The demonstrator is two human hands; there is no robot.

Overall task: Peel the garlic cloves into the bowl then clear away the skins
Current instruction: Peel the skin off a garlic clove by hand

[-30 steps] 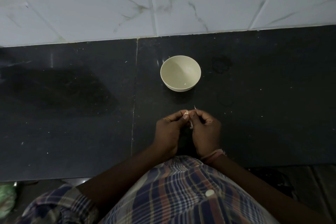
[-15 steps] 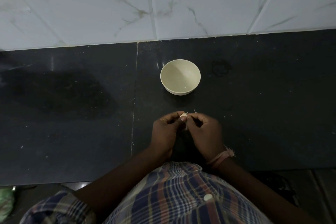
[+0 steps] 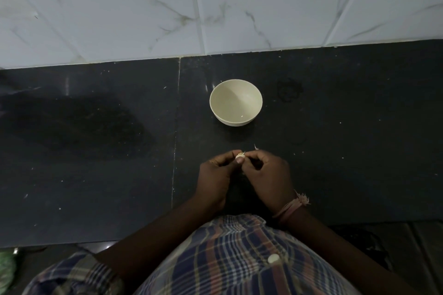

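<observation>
Pale, small garlic clove [image 3: 239, 156] pinched between left hand [image 3: 215, 176] and right hand [image 3: 266, 172], fingers of both curled tight round it, low over dark surface [image 3: 96, 151]. Probably light, firm, slippery once bare; papery skin brittle, best nipped at the tip. Cream bowl [image 3: 236, 103] just beyond the grip, holding only a fleck. No brands or writing legible.

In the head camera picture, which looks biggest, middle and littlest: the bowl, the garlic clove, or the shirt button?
1. Cream bowl, clearly biggest.
2. Shirt button.
3. Garlic clove.
The last two look nearly alike; the button sits nearer the camera and fingers partly hide the clove, so their order is unsure.
</observation>
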